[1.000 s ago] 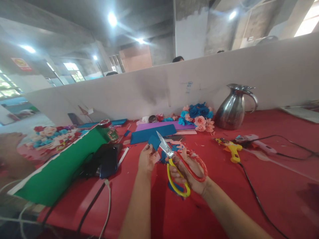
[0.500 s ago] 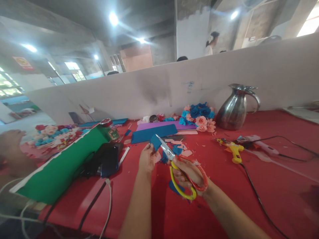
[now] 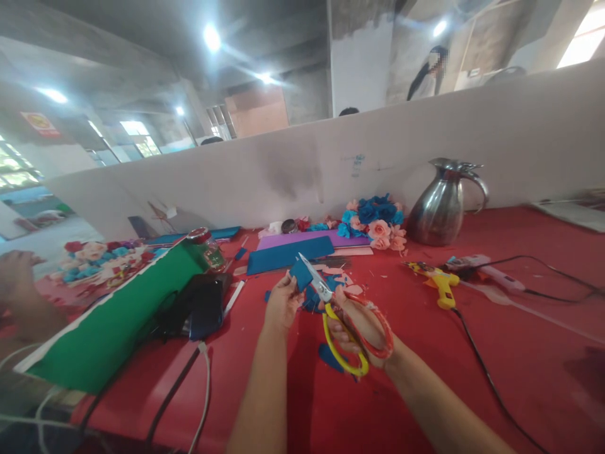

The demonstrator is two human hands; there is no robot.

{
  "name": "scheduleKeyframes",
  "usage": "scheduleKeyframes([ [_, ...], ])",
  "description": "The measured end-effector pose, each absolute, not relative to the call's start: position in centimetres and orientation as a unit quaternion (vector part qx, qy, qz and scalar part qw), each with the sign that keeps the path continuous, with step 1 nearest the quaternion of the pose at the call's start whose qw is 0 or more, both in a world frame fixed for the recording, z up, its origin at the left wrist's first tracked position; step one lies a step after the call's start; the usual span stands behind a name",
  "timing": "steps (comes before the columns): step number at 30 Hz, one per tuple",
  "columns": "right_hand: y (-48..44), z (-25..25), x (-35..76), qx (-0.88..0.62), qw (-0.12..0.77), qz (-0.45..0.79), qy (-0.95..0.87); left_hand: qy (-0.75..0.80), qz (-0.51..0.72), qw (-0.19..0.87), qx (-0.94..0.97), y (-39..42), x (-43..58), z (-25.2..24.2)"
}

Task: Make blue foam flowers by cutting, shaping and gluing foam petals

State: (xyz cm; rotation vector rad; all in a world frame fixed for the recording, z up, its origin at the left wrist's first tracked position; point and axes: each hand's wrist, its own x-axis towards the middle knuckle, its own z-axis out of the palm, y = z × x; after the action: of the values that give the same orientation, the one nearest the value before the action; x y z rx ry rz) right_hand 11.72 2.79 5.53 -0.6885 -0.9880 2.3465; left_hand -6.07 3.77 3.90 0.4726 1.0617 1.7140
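Pinches small dark-blue paper piece with left grip, apparently to prevent slipping; grasps red-and-yellow-handled metal scissors in right grip.

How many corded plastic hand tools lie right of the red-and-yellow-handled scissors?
2: the black-corded, yellow gun-shaped tool, nearer the scissors, and the black-corded pink tool, beyond it toward the right. I see no others there.
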Motion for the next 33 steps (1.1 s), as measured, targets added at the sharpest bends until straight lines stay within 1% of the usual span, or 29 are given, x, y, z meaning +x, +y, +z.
scheduleKeyframes([
  [6,2.3,5.6,11.3,-0.276,0.273,0.827,-0.406,0.446,0.716,0.502,0.191,4.0,-6.3,3.9],
  [9,3.0,5.6,11.8,-0.274,0.328,0.797,-0.426,0.458,0.725,0.481,0.182,4.1,-6.7,3.8],
  [11,4.0,5.6,12.7,-0.331,0.383,0.724,-0.468,0.458,0.732,0.474,0.173,4.1,-6.8,3.8],
  [12,4.6,5.6,13.3,-0.385,0.405,0.655,-0.508,0.449,0.733,0.482,0.170,4.0,-6.8,3.8],
  [13,5.2,5.5,13.9,-0.455,0.410,0.557,-0.561,0.435,0.731,0.498,0.167,3.9,-6.7,3.8],
  [15,6.3,5.3,15.3,-0.564,0.329,0.348,-0.672,0.407,0.723,0.533,0.164,3.8,-6.4,3.9],
  [16,6.8,5.1,16.0,-0.608,0.267,0.254,-0.703,0.393,0.718,0.551,0.166,3.7,-6.3,3.8],
  [17,7.2,4.8,16.5,-0.633,0.206,0.194,-0.721,0.377,0.712,0.567,0.171,3.6,-6.1,3.8],
  [19,7.6,4.4,17.3,-0.654,0.109,0.134,-0.736,0.340,0.703,0.596,0.188,3.5,-5.7,3.7],
  [20,7.7,4.2,17.6,-0.656,0.081,0.126,-0.740,0.321,0.698,0.609,0.195,3.4,-5.5,3.6],
  [22,7.7,4.1,17.8,-0.659,0.075,0.102,-0.741,0.304,0.690,0.625,0.202,3.4,-5.1,3.6],
  [23,7.6,4.2,17.7,-0.660,0.098,0.090,-0.739,0.310,0.685,0.628,0.202,3.4,-4.9,3.6],
  [25,7.3,4.6,17.2,-0.636,0.192,0.109,-0.739,0.336,0.673,0.626,0.203,3.4,-4.3,3.7],
  [26,7.1,4.8,16.7,-0.604,0.254,0.157,-0.739,0.351,0.667,0.624,0.208,3.4,-4.0,3.8],
  [28,6.7,5.1,15.5,-0.485,0.367,0.330,-0.722,0.376,0.655,0.614,0.229,3.5,-3.4,3.9],
  [29,6.4,5.1,14.8,-0.430,0.396,0.420,-0.694,0.386,0.648,0.610,0.242,3.5,-3.2,3.8],
  [30,6.2,5.0,14.2,-0.395,0.411,0.481,-0.666,0.395,0.642,0.605,0.257,3.6,-3.0,3.8],
  [31,6.0,4.8,13.6,-0.366,0.417,0.519,-0.650,0.404,0.635,0.599,0.272,3.6,-2.9,3.7],
  [33,5.7,4.3,12.7,-0.334,0.424,0.548,-0.639,0.418,0.622,0.590,0.301,3.8,-2.8,3.4],
])
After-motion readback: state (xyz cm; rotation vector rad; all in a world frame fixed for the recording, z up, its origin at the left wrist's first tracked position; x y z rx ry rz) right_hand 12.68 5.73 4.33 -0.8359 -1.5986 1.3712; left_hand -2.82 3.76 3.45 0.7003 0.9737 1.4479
